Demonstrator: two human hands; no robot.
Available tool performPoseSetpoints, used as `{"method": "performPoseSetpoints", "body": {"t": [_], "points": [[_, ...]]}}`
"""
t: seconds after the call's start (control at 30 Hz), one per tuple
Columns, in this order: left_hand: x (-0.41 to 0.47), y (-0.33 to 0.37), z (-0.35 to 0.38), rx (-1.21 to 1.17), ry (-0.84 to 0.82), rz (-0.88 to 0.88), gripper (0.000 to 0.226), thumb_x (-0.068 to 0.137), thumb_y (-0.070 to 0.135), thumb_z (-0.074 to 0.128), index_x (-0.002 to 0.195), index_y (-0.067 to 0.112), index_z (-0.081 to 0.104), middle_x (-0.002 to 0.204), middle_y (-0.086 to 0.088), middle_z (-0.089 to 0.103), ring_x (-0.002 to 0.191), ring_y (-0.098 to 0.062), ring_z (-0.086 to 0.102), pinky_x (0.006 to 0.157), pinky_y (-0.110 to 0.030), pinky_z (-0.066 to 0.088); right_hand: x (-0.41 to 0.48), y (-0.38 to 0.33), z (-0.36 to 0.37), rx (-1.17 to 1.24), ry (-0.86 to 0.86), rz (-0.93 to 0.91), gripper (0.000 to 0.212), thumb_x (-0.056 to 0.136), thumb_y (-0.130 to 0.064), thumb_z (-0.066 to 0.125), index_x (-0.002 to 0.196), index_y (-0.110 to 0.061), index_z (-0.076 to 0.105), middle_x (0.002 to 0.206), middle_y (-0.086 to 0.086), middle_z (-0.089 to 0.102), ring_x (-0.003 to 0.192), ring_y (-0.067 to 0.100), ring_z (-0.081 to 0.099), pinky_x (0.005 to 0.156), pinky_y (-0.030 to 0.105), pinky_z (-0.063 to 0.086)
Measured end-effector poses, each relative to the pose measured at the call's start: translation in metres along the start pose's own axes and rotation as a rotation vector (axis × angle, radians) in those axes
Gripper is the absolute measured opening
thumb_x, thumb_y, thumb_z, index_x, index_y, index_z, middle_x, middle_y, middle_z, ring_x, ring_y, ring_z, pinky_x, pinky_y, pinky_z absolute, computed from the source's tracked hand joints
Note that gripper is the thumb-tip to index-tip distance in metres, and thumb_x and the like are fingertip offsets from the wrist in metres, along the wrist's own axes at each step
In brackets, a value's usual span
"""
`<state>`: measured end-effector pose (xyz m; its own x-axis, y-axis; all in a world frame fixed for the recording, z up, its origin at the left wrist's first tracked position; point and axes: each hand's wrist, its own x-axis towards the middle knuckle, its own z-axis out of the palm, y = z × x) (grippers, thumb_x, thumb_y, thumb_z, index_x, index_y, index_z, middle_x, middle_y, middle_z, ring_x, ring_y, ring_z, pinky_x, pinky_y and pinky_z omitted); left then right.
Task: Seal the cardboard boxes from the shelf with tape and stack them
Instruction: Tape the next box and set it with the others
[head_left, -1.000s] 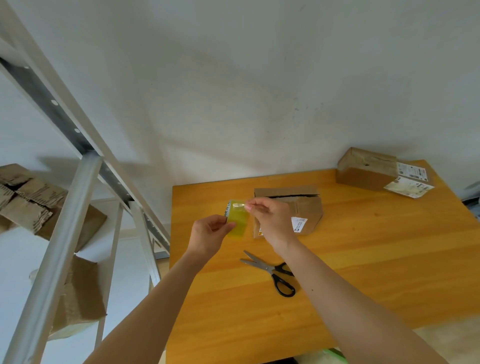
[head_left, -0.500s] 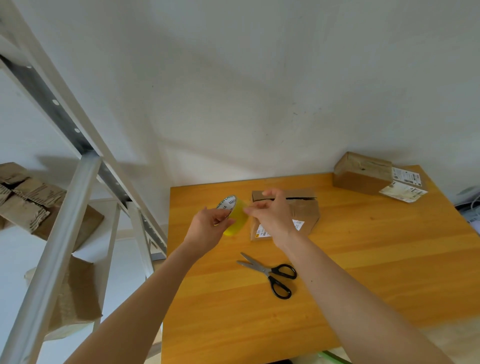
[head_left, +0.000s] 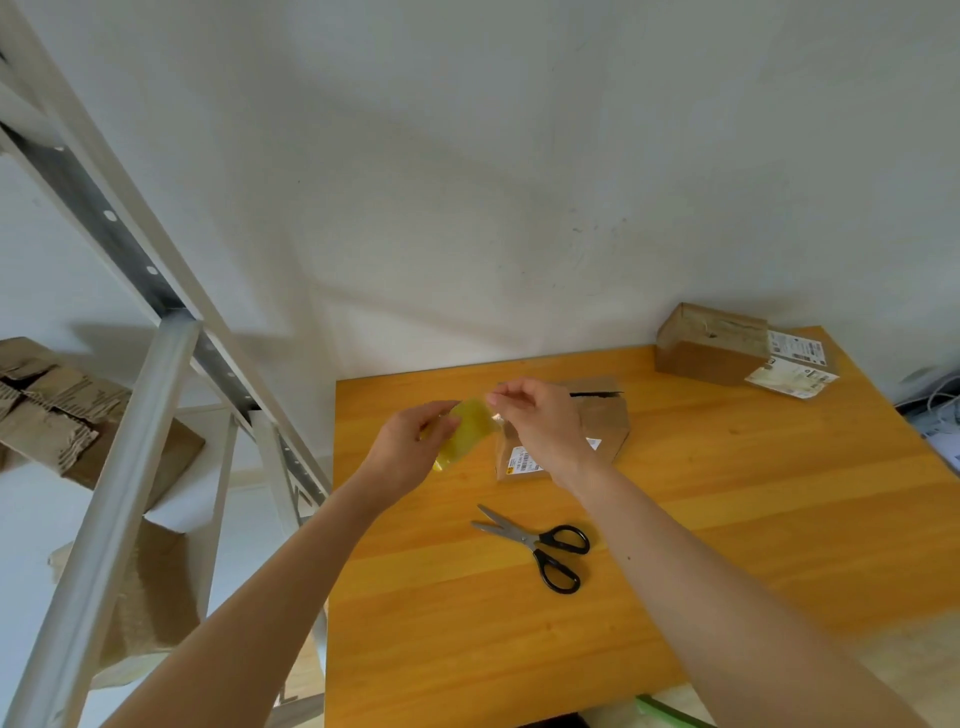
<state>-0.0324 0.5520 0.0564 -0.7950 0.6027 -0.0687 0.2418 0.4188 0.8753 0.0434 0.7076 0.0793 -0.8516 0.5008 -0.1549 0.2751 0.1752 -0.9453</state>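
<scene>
Above an orange wooden table (head_left: 753, 519) against a pale wall (head_left: 519, 182), the left hand (head_left: 408, 447) grips the tape roll (head_left: 467, 434); the right hand (head_left: 540, 428) pinches its edge. The open box (head_left: 608, 421) lies just behind the right hand, scissors (head_left: 540, 543) nearer.

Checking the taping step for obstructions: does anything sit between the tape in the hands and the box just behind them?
Nothing visible does. The left hand holds the yellow tape roll and the right hand pinches its end, right in front of the box. The scissors lie nearer the person, off that path.
</scene>
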Motion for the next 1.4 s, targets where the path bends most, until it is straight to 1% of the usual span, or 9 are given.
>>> {"method": "performPoseSetpoints", "body": {"t": [0.1, 0.2, 0.33, 0.43, 0.57, 0.77, 0.93, 1.13, 1.4], "points": [[-0.001, 0.004, 0.004, -0.084, 0.008, 0.007, 0.032, 0.097, 0.038, 0.048, 0.127, 0.033, 0.057, 0.113, 0.01, 0.061, 0.101, -0.006, 0.056, 0.075, -0.009, 0.044, -0.002, -0.003, 0.005, 0.08, 0.101, -0.015, 0.003, 0.089, -0.02, 0.07, 0.086, -0.019, 0.07, 0.086, -0.004, 0.072, 0.08, 0.003, 0.067, 0.066, 0.006, 0.046], [-0.004, 0.005, 0.01, -0.045, 0.011, -0.007, 0.069, 0.073, 0.061, 0.063, 0.135, 0.036, 0.047, 0.115, 0.013, 0.053, 0.107, -0.009, 0.049, 0.087, -0.024, 0.045, -0.004, -0.004, 0.004, 0.216, 0.172, 0.021, 0.006, 0.084, -0.015, 0.074, 0.087, -0.009, 0.073, 0.079, 0.003, 0.074, 0.073, 0.009, 0.071, 0.066, 0.014, 0.053], [-0.004, -0.002, 0.025, 0.019, 0.113, 0.018, 0.101, 0.064, 0.044, 0.083, 0.147, 0.034, 0.027, 0.124, 0.01, 0.041, 0.111, -0.005, 0.042, 0.086, -0.022, 0.04, -0.002, -0.008, -0.007, 0.469, 0.178, 0.157, 0.006, 0.082, -0.009, 0.076, 0.086, -0.009, 0.072, 0.077, 0.006, 0.075, 0.075, 0.016, 0.073, 0.068, 0.022, 0.058], [0.003, -0.001, 0.036, -0.409, 0.218, -0.223, 0.083, 0.079, 0.028, 0.076, 0.146, 0.031, 0.028, 0.129, 0.001, 0.053, 0.112, -0.013, 0.055, 0.083, -0.026, 0.05, 0.005, -0.01, -0.015, 0.688, 0.169, 0.279, 0.009, 0.081, -0.005, 0.075, 0.09, -0.005, 0.071, 0.08, 0.007, 0.075, 0.075, 0.014, 0.073, 0.067, 0.021, 0.058], [0.016, 0.005, 0.053, -0.941, 0.112, -0.458, 0.059, 0.084, 0.014, 0.07, 0.137, 0.02, 0.045, 0.116, -0.011, 0.065, 0.103, -0.023, 0.066, 0.086, -0.038, 0.055, 0.016, -0.008, -0.026, 0.919, 0.127, 0.43, 0.012, 0.084, -0.005, 0.072, 0.095, 0.0, 0.071, 0.088, 0.01, 0.076, 0.078, 0.016, 0.073, 0.064, 0.022, 0.057], [0.04, 0.025, 0.077, -1.124, 0.084, -0.676, 0.03, 0.084, 0.022, 0.071, 0.11, 0.01, 0.062, 0.081, -0.003, 0.065, 0.068, -0.015, 0.058, 0.057, -0.024, 0.051, 0.034, -0.014, -0.038, 1.081, 0.102, 0.453, 0.017, 0.082, -0.001, 0.072, 0.098, 0.004, 0.068, 0.086, 0.012, 0.075, 0.077, 0.016, 0.073, 0.061, 0.021, 0.057], [0.061, 0.032, 0.083, -1.23, 0.314, -0.617, 0.025, 0.092, 0.011, 0.061, 0.114, 0.0, 0.053, 0.104, -0.02, 0.065, 0.073, -0.029, 0.071, 0.056, -0.029, 0.057, 0.047, -0.012, -0.048, 0.874, 0.186, 0.362, 0.019, 0.082, 0.002, 0.071, 0.1, 0.006, 0.067, 0.09, 0.016, 0.073, 0.075, 0.017, 0.072, 0.066, 0.021, 0.059], [0.078, 0.036, 0.081, -0.895, 0.429, -0.53, 0.011, 0.085, 0.009, 0.069, 0.091, 0.01, 0.06, 0.093, -0.011, 0.066, 0.081, -0.026, 0.069, 0.055, -0.028, 0.057, 0.059, 0.009, -0.053, 0.694, 0.276, 0.3, 0.008, 0.081, 0.004, 0.073, 0.085, -0.001, 0.07, 0.076, 0.01, 0.074, 0.074, 0.019, 0.074, 0.064, 0.02, 0.056], [0.084, 0.007, 0.035, 0.283, 0.336, -0.321, 0.028, 0.081, -0.006, 0.056, 0.104, 0.01, 0.054, 0.085, -0.007, 0.062, 0.07, -0.025, 0.061, 0.051, -0.034, 0.052, 0.063, 0.031, -0.088, 0.668, 0.428, 0.382, 0.009, 0.078, 0.003, 0.076, 0.084, 0.0, 0.07, 0.072, 0.005, 0.074, 0.075, 0.019, 0.074, 0.065, 0.021, 0.058]]}}
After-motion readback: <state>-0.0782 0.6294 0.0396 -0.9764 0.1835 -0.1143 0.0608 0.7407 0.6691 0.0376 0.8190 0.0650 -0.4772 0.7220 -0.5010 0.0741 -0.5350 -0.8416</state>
